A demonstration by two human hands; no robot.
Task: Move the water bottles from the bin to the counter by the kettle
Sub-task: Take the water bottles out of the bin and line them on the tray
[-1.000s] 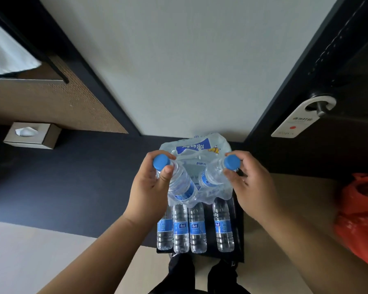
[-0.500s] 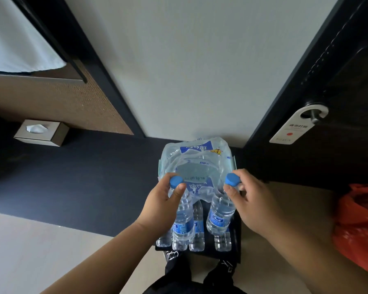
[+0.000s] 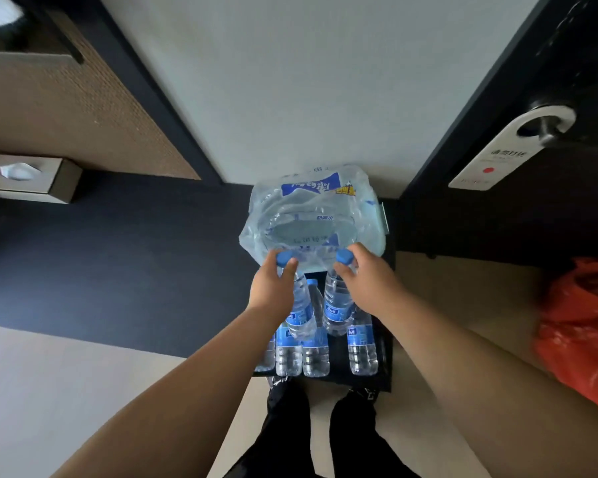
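- The black bin (image 3: pixel 384 367) sat on the floor at my feet, close to the wall. Neither the kettle nor its surface was in view.
- The torn clear wrap (image 3: pixel 311 208) bulged over the bin's far end. It looked limp and crinkly, and I judged it could snag a bottle on the way up.
- A row of bottles (image 3: pixel 315 357) lay side by side in the bin. They looked full, so each would probably be weighty for its size.
- The left bottle (image 3: pixel 299 319) and the right bottle (image 3: pixel 335 305) hung cap-up just above that row. I judged their thin walls soft enough to dent under a squeeze, and slick too, so the stiff neck was the better place to hold.
- My left grip (image 3: pixel 273 291) was closed round the left bottle's neck, and my right grip (image 3: pixel 370 284) was closed round the right bottle's.
- The blue caps (image 3: pixel 283 258) stood clear above my fingers. They looked hard, and I reckoned the collar beneath each one would stop a slide.
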